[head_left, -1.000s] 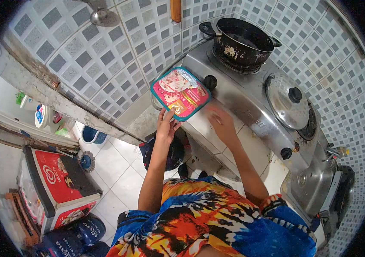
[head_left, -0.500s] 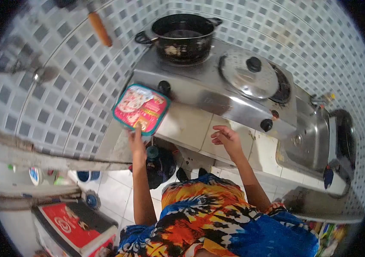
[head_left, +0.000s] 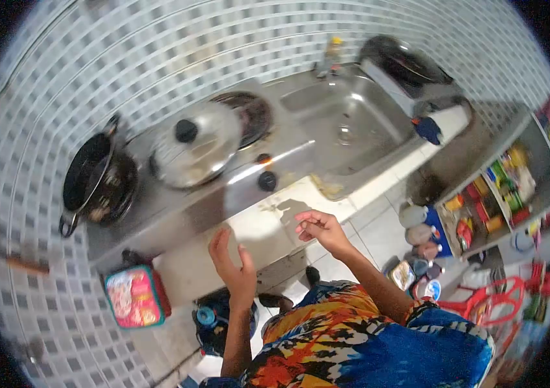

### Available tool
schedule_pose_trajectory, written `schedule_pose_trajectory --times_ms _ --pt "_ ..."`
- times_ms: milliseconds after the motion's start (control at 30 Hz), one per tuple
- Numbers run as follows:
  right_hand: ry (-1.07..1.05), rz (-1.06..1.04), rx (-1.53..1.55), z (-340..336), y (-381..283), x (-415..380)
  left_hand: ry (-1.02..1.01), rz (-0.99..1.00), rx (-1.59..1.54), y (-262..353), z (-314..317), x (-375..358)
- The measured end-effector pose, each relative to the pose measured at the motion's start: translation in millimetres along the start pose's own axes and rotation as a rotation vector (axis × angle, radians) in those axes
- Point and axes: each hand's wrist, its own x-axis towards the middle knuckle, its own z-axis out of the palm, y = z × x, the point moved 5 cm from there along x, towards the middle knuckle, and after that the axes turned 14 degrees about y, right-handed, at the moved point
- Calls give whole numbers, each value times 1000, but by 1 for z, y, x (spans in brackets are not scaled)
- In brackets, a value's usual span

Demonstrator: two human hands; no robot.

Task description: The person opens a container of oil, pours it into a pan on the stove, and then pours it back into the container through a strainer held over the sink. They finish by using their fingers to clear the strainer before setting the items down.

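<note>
My left hand (head_left: 233, 268) is raised over the counter's front edge, thumb and fingers apart, with nothing in it. Close by on the right, my right hand (head_left: 322, 231) hovers with loosely bent fingers and holds nothing I can see. A pink ice cream tub (head_left: 135, 297) with a teal rim rests at the counter's left end, apart from my left hand. Both hands are nearest to the pale tiled counter (head_left: 249, 239) in front of the stove.
On the steel stove (head_left: 204, 210) stand a black pot (head_left: 116, 187) and a domed metal lid (head_left: 200, 152). A steel sink (head_left: 352, 123) lies right of it. Below, at right, are a shelf of packets (head_left: 511, 187) and a red plastic chair (head_left: 495, 304). A dark gas cylinder (head_left: 213, 326) stands under the counter.
My left hand has let go of the ice cream tub, which now lies at the counter's left end, and moved right, near my right hand. The view has swung toward the sink.
</note>
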Motion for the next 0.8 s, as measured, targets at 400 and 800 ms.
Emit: schedule_pose_trajectory --times_ms 400,800 --pt "291 -50 77 -291 -22 27 -38 86 27 107 195 -59" --pt "383 -123 69 -481 -88 103 -122 221 98 208 361 -85"
